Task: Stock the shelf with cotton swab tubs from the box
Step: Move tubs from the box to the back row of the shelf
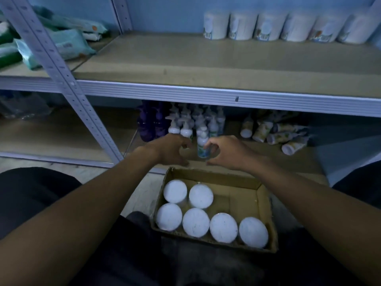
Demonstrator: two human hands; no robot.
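Hovering mid-frame above the brown cardboard box (261, 205), left hand (168, 148) and right hand (225, 152) were loosely curled, empty. Six white-lidded cotton swab tubs (195, 222) sat inside; six more upper-right on the shelf (185, 65).

The tubs in the box (211, 213) all have plain white lids with tiny dark specks, and the box itself is plain brown cardboard. The tubs up on the shelf (270, 26) are white too, with pale blue labels and a barcode patch, sitting on a tan shelf board (185, 58) with a ribbed light grey metal edge. Lower down there's purple bottles (150, 124), white pump bottles (198, 124) with blue-green labels, and off to the left teal and green wipe packs (61, 42).
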